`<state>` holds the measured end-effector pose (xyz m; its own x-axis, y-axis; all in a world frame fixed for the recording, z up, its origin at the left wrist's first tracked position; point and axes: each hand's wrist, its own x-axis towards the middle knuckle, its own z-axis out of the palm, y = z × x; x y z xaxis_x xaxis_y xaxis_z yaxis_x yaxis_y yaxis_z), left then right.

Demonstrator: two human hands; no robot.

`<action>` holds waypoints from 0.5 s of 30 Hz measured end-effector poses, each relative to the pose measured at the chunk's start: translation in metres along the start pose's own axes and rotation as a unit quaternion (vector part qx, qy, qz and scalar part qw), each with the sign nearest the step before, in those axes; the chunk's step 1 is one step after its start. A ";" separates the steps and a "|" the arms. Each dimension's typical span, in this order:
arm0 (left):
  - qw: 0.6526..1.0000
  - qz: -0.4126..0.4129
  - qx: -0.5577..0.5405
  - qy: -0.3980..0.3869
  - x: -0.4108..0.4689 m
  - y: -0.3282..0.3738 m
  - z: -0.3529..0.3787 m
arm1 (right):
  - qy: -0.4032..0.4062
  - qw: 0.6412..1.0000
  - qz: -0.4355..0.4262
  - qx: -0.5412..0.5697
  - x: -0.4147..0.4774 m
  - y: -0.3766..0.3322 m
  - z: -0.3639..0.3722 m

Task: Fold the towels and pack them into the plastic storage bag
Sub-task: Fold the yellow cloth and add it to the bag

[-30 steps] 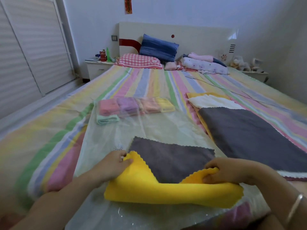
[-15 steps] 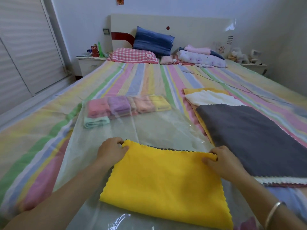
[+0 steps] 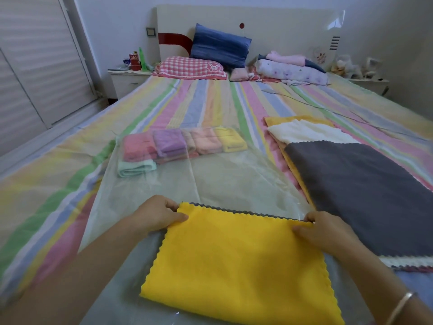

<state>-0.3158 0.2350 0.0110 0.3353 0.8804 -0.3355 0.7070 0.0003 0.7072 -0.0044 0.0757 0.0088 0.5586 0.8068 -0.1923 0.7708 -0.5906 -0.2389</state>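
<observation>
Alignment matters: left hand [image 3: 159, 215] and right hand [image 3: 326, 232] each pinch a far corner of the yellow scalloped microfibre towel [image 3: 241, 266]; match edges squarely, then smooth flat.

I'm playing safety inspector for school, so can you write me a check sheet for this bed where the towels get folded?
Surface: striped bed sheet, flat and mostly smooth.
Job's things: yellow scallop-edged towel, folded, lying on the clear plastic storage bag; folded pastel towels at the bag's far end; stack of flat towels, dark grey on top, to the right.
Clutter: blue pillow, pink checked pillow and folded bedding by the headboard.
Hands: left hand and right hand each pinch a far corner of the yellow towel.
Cables: thin pale cable lying across the sheet.
Surroundings: white nightstand with a red can; louvred doors on the left.
</observation>
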 end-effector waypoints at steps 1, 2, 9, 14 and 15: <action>1.000 0.016 -0.009 0.015 0.000 -0.002 0.001 | 0.001 1.000 -0.001 0.006 0.000 -0.002 0.001; 0.999 0.030 -0.012 0.037 0.001 -0.004 0.001 | 0.006 1.000 0.000 0.022 0.000 -0.003 0.002; 0.971 0.044 0.115 0.207 -0.006 -0.035 -0.002 | 0.101 0.983 -0.040 0.146 0.019 -0.022 0.009; 0.948 0.047 0.151 0.278 -0.014 -0.045 -0.009 | 0.080 0.967 -0.065 0.234 0.041 -0.046 0.012; 0.946 0.050 0.147 0.286 -0.013 -0.045 -0.012 | 0.079 0.964 -0.067 0.246 0.046 -0.049 0.013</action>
<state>-0.3592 0.2288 -0.0086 0.0762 0.9816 0.1752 0.8601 -0.1536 0.4864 -0.0207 0.1416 -0.0003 0.5327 0.8462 0.0093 0.6231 -0.3848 -0.6809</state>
